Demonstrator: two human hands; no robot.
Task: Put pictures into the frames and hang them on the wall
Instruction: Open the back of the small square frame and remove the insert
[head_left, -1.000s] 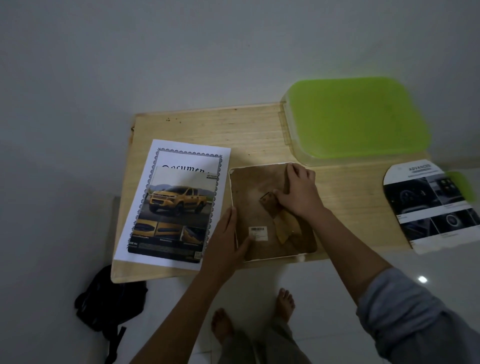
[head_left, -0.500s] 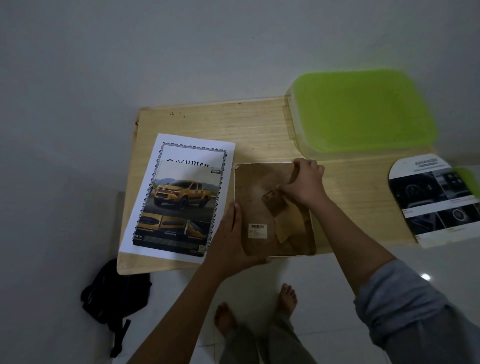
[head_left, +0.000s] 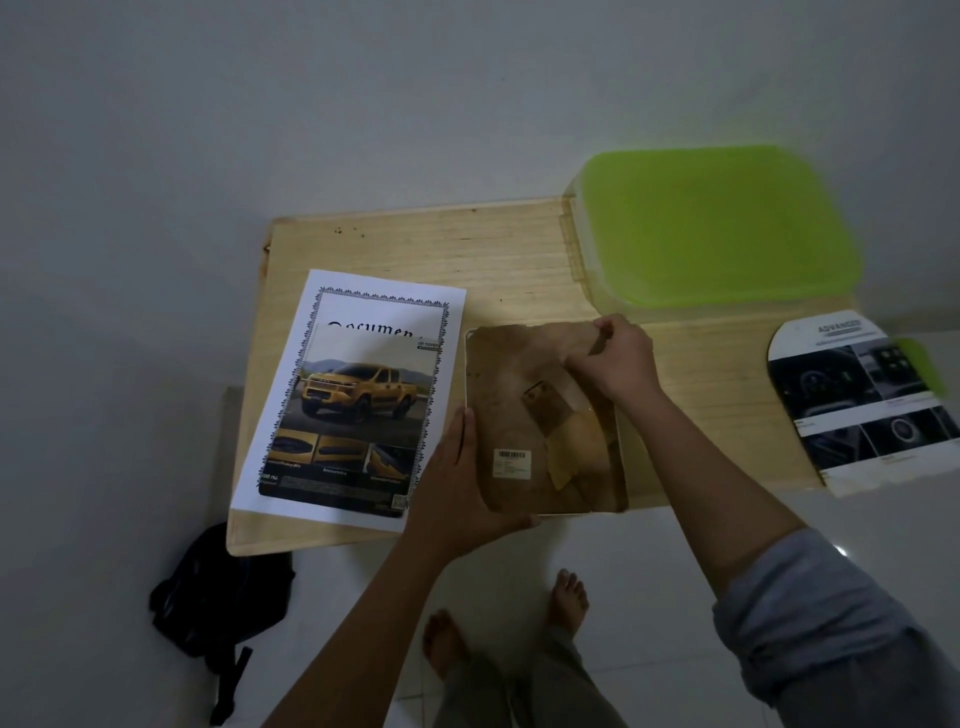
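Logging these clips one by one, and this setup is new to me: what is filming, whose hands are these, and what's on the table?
No machine: a person's bare hands, filmed from a camera worn on the head, looking down. On the wooden table lie a picture frame face down, a car picture on a document sheet, a green-lidded box and a brochure. The left hand holds the frame's near left edge; the right hand pinches its brown backing at the far edge.
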